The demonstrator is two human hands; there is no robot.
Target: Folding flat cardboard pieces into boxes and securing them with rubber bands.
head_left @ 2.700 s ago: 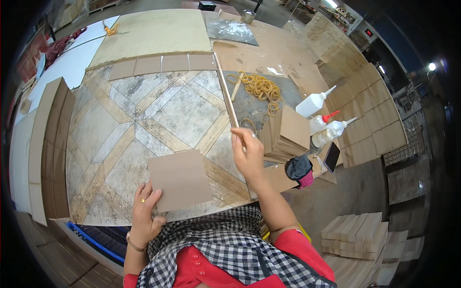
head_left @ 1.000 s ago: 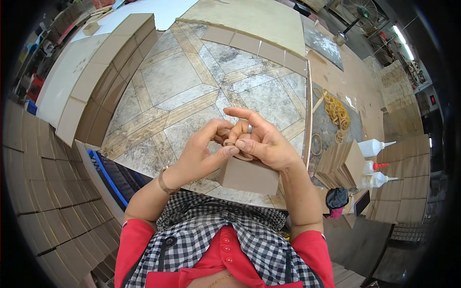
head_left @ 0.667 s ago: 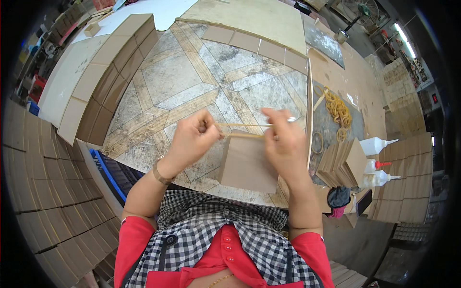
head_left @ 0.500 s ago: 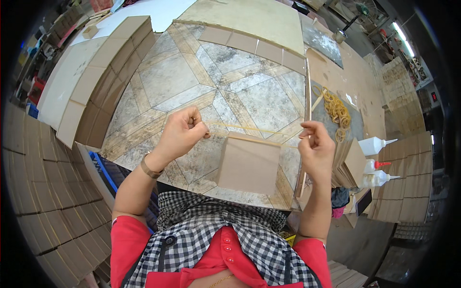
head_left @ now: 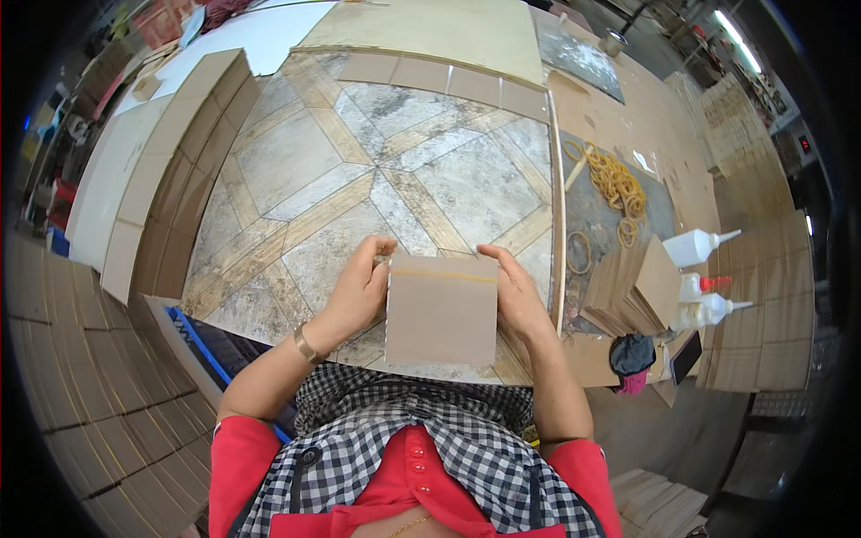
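Observation:
A square, grey-brown cardboard box [head_left: 441, 318] lies in front of me at the near edge of the patterned tabletop. Across its upper part runs a yellow rubber band [head_left: 444, 275], lying against the top face. My left hand [head_left: 361, 285] grips the box's left side, thumb along the edge and fingers curled at the far corner. On the opposite side, my right hand [head_left: 520, 291] presses against the box, its index finger reaching over the far right corner. The undersides of the box and some fingertips are hidden.
Right of the tabletop lie a heap of yellow rubber bands [head_left: 619, 186], a stack of brown boards [head_left: 632, 282] and white squeeze bottles [head_left: 695, 247]. A long row of stacked boxes [head_left: 170, 179] lines the left. Flat brown pieces [head_left: 475, 85] edge the far side.
The rubber band, stretched between my hands above the box before, now sits around the box. Both hands have come inward and down onto its sides.

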